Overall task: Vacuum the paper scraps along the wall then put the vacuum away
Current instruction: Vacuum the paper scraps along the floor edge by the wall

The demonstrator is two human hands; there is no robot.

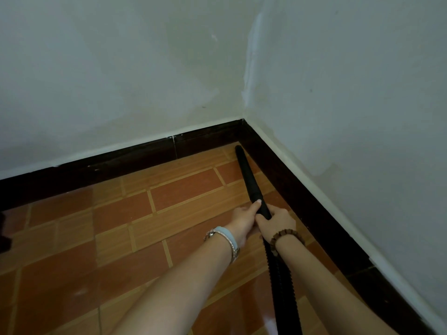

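A room corner in a home is suggested by pale painted walls (121,81) with patchy marks, a dark skirting board (135,155) along their base, and a glossy floor (72,262) tiled in reddish-orange.

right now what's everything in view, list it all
nozzle: 1, black, tip in the floor corner
hose: 1, black ribbed, runs back under the right arm
skirting: dark brown, along the foot of both walls
walls: 2, pale grey-white, meet in a corner
floor: orange-brown tiles
paper scraps: none visible
watch: 1, pale band, left wrist
bracelet: 1, brown beads, right wrist
left hand: on the nozzle
right hand: grips the nozzle
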